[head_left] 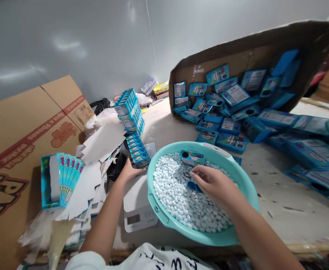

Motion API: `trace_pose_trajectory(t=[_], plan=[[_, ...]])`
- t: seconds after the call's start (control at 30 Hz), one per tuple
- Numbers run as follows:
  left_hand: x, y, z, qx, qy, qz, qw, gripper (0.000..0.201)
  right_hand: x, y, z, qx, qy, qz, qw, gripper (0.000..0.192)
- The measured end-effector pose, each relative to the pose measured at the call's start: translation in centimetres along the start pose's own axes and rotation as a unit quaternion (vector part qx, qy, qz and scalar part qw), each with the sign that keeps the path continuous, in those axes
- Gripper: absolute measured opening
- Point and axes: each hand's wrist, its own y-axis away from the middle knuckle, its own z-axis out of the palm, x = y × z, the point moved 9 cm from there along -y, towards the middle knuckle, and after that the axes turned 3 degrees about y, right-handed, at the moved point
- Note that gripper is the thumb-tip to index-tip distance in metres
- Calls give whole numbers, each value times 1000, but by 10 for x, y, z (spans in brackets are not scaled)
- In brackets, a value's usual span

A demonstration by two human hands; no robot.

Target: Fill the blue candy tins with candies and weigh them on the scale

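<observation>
Right now my right hand (212, 183) hangs over the teal basin (245, 187), fingers pinched on a small blue scoop (194, 186) that dips into the heap of white candy pellets (178, 195). One little blue box (191, 157) lies on top of the pellets near the far rim. My left hand (129, 171) reaches out to the row of filled blue boxes (137, 152) just left of the basin; it touches the nearest one, but I cannot tell whether the fingers have closed on it.

Risks, as I judge them: the pellets are smooth, rounded and loose, so a tilted scoop would send them rolling over the rim onto the scuffed table (279, 195). The basin partly overhangs the white scale (138, 210), so a heavy press on its near edge could tip it. The box row is stacked leaning, and a careless nudge from my left hand could topple it.

The basin is glossy plastic, round and shallow. The boxes are thin printed card, rectangular, some with a round hole in one end. Flat blue sleeves (67, 180) stand fanned at the left among white paper scraps (102, 142), and many more boxes spill from a tipped brown carton (237, 48).
</observation>
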Motion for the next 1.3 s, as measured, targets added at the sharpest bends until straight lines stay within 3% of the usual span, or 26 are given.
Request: trace_pose_trajectory(t=[0.17,0.4,0.47,0.73,1.0,1.3], plan=[[-2,-15,3,31,-14,34,999,107,-4,0,3,-11,-1,-36,999,30],[-2,-4,-28,6,-23,28,999,85,-5,0,3,-12,-6,-44,999,29],[-1,4,-34,24,-20,28,999,83,-6,1,2,-11,-8,-48,999,29],[-6,15,-17,131,-43,-2,991,130,-10,3,2,-14,0,-63,998,31],[0,18,-28,190,-110,-39,975,129,-12,3,1,-1,-9,-94,995,33],[-9,35,-34,212,-89,-32,973,141,-12,4,5,-14,7,-98,995,34]])
